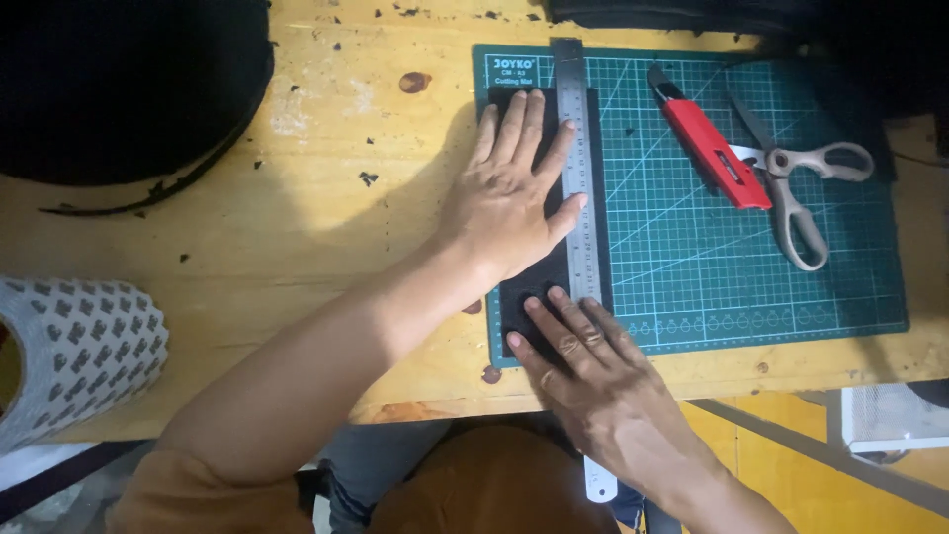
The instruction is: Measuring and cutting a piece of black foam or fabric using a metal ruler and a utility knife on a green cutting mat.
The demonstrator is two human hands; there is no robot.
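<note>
Right hand: right hand (pixel 583 366) at lower centre of the frame, fingers spread flat, pressing the near end of the black sheet (pixel 524 297); holds nothing
Left hand: left hand (pixel 514 188) above it, palm down and fingers wide on the same sheet, thumb touching the ruler (pixel 576 148)
Ruler: steel, lying lengthwise along the sheet's right edge; its near end sticks out past the surface (pixel 326 218)
Mat: green cutting mat (pixel 692 267) under the sheet
Right side: red knife (pixel 712 153) just beside grey scissors (pixel 791 188)
Lower left: patterned roll (pixel 79 346)
</note>
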